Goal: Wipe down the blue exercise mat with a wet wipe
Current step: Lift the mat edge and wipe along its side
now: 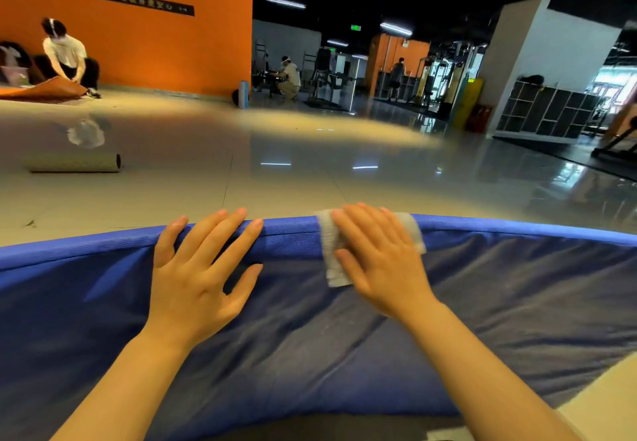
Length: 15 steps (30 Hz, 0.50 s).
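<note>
The blue exercise mat spreads across the lower half of the view, its far edge running left to right. A white wet wipe lies on that far edge, partly covered. My right hand presses flat on the wipe with straight fingers. My left hand rests flat on the mat to the left of it, fingers spread and fingertips reaching the mat's far edge.
Glossy tiled floor stretches beyond the mat. A rolled grey mat lies on the floor at the left. A person kneels over an orange mat by the orange wall. Gym machines and a shelf unit stand at the back right.
</note>
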Each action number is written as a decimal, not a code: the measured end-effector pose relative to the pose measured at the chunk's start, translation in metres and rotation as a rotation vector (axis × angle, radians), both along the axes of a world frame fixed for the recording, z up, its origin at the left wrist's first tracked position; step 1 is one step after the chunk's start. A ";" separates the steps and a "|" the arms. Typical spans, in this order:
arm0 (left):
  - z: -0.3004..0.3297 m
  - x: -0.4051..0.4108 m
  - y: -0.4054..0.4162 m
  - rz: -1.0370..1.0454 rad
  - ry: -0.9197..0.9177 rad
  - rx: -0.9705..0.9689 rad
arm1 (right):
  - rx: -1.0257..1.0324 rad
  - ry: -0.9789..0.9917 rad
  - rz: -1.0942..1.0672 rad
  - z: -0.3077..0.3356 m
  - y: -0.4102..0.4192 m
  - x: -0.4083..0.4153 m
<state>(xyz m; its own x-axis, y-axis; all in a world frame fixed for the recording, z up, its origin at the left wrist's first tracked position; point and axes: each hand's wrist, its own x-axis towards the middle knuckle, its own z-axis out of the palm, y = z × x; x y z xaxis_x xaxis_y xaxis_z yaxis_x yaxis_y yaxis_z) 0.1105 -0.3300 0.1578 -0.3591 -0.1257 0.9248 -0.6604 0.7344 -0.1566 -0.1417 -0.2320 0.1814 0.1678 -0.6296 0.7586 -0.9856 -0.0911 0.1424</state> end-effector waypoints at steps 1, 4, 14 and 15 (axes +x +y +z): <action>0.000 0.001 0.000 -0.008 -0.006 0.008 | -0.004 -0.025 -0.075 -0.001 0.009 -0.024; 0.001 0.002 0.003 -0.021 -0.022 0.020 | 0.014 -0.184 -0.266 -0.002 0.039 -0.090; 0.000 0.001 0.005 -0.015 -0.001 0.049 | -0.034 -0.327 -0.039 -0.014 -0.012 0.033; 0.000 0.002 0.003 -0.011 -0.010 0.050 | -0.009 -0.289 0.009 -0.016 -0.017 0.053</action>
